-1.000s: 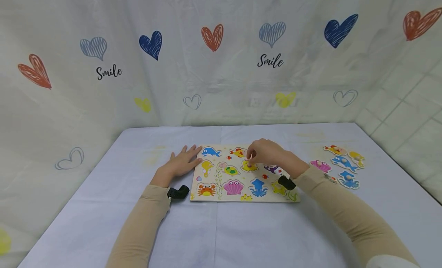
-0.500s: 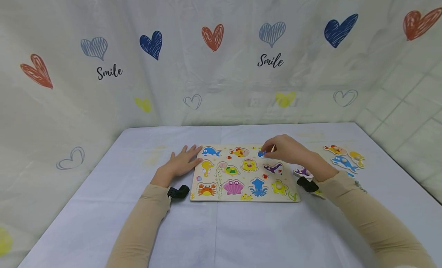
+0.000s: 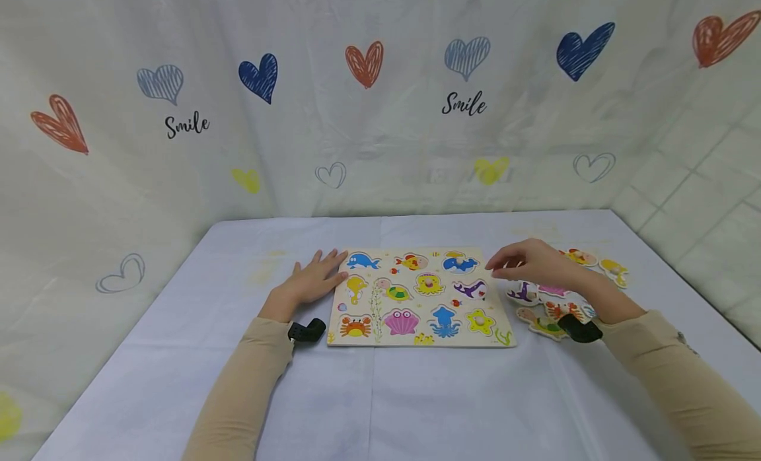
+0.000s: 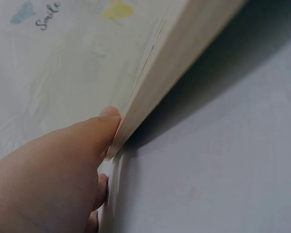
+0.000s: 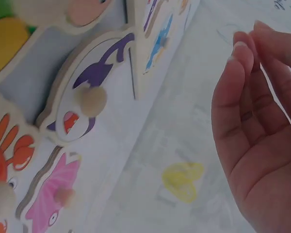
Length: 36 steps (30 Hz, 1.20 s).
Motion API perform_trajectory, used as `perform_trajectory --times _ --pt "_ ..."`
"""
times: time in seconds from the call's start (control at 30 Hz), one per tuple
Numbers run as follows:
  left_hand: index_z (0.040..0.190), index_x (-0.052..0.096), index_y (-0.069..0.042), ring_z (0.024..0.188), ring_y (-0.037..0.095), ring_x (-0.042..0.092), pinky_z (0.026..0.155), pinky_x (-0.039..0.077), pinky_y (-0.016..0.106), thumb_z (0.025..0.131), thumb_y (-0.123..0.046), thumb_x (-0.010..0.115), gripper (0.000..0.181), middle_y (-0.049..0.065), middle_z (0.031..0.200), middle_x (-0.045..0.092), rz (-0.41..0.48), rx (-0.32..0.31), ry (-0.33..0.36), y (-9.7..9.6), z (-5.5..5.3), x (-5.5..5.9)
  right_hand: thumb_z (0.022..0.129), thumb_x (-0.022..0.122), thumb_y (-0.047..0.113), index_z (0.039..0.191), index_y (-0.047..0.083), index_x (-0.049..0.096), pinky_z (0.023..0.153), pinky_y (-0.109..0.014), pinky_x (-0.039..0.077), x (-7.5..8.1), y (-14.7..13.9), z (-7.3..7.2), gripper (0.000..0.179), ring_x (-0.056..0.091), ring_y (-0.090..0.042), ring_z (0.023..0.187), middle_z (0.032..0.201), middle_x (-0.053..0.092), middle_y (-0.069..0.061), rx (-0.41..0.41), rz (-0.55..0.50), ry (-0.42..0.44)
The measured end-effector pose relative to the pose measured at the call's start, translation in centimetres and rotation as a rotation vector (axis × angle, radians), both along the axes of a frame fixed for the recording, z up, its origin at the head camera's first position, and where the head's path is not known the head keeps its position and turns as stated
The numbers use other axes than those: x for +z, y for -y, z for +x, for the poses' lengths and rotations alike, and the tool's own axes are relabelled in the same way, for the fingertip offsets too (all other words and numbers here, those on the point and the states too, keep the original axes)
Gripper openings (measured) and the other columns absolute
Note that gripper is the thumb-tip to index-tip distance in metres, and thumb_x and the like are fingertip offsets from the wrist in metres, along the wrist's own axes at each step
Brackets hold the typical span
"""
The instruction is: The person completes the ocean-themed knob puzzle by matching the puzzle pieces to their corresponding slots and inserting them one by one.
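Observation:
My left hand (image 3: 309,281) lies with spread fingers at the left edge of a cream wooden peg puzzle board (image 3: 499,302); its thumb (image 4: 82,136) presses against that edge in the left wrist view. Sea animals are printed across the board. A blue whale piece (image 3: 460,265) at its upper right, a yellow octopus piece (image 3: 429,284) and a yellow starfish piece (image 3: 480,322) sit in it. Just past the board's right edge hovers my right hand (image 3: 538,263), fingers bent loosely and nothing between them. Below it are a purple whale piece (image 5: 89,73) with a round knob, and a pink shell piece (image 5: 46,194).
Other loose knobbed pieces lie right of the board: a turtle (image 3: 543,323), a crab (image 3: 561,310), a red-and-yellow fish (image 3: 578,256) and a yellow piece (image 3: 615,273). The right forearm covers part of this group. A white curtain (image 3: 380,131) with hearts hangs behind the table.
My right hand has moved from the octopus to the blue whale at the board's upper right, then off to the right, leaving the whale in view. The left hand stays in place.

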<state>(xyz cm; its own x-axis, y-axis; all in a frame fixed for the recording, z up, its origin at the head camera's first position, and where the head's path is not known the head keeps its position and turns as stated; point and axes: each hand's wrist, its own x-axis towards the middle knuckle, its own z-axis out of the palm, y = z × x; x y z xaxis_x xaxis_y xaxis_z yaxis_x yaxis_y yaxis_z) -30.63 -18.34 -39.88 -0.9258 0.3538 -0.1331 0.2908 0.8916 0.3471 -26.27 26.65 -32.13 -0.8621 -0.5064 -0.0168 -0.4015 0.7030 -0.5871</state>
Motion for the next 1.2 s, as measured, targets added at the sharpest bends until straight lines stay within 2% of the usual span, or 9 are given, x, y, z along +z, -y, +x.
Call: perform_trajectory --times 0.17,0.3,0.47,0.7,1.2 --pt "0.166 0.021 -0.022 0.156 0.040 0.000 0.114 -0.002 0.074 0.107 -0.055 0.039 0.069 0.011 0.170 0.015 -0.002 0.005 0.005 0.0 -0.1 0.0 0.097 0.072 0.012 0.114 0.001 0.075 0.075 -0.027 0.057 -0.4 -2.1 0.2 0.020 0.063 -0.020 0.091 0.111 0.073 -0.008 0.020 -0.021 0.059" --pt "0.166 0.021 -0.023 0.156 0.040 0.000 0.115 -0.002 0.074 0.107 -0.055 0.039 0.069 0.010 0.171 0.014 -0.001 0.009 0.009 0.1 -0.1 -0.1 0.096 0.072 0.011 0.114 0.002 0.074 0.075 -0.029 0.057 -1.0 -3.6 0.2 0.020 0.063 -0.021 0.094 0.114 0.072 -0.011 0.001 -0.030 0.119" --pt "0.166 0.021 -0.023 0.156 0.040 0.000 0.114 -0.003 0.074 0.107 -0.055 0.039 0.069 0.011 0.171 0.015 0.001 0.007 0.008 0.1 0.0 -0.2 0.096 0.073 0.013 0.113 0.003 0.075 0.072 -0.029 0.056 -1.7 -4.9 0.1 0.020 0.062 -0.022 0.094 0.113 0.071 -0.009 -0.033 0.011 0.163" --pt "0.166 0.021 -0.023 0.156 0.040 0.001 0.114 -0.002 0.074 0.107 -0.055 0.040 0.069 0.011 0.170 0.015 -0.001 0.007 0.005 0.0 0.0 -0.3 0.092 0.077 0.018 0.105 0.012 0.076 0.071 -0.027 0.055 -2.7 -5.8 -0.2 0.014 0.059 -0.021 0.089 0.102 0.070 0.000 -0.057 0.095 0.184" --pt "0.166 0.021 -0.023 0.156 0.040 0.000 0.114 -0.002 0.074 0.107 -0.054 0.040 0.069 0.011 0.170 0.015 0.003 0.006 0.003 0.0 0.0 -0.1 0.092 0.076 0.014 0.105 0.011 0.078 0.068 -0.025 0.053 -3.5 -6.2 -0.3 0.013 0.057 -0.018 0.082 0.097 0.069 0.001 -0.048 0.113 0.157"
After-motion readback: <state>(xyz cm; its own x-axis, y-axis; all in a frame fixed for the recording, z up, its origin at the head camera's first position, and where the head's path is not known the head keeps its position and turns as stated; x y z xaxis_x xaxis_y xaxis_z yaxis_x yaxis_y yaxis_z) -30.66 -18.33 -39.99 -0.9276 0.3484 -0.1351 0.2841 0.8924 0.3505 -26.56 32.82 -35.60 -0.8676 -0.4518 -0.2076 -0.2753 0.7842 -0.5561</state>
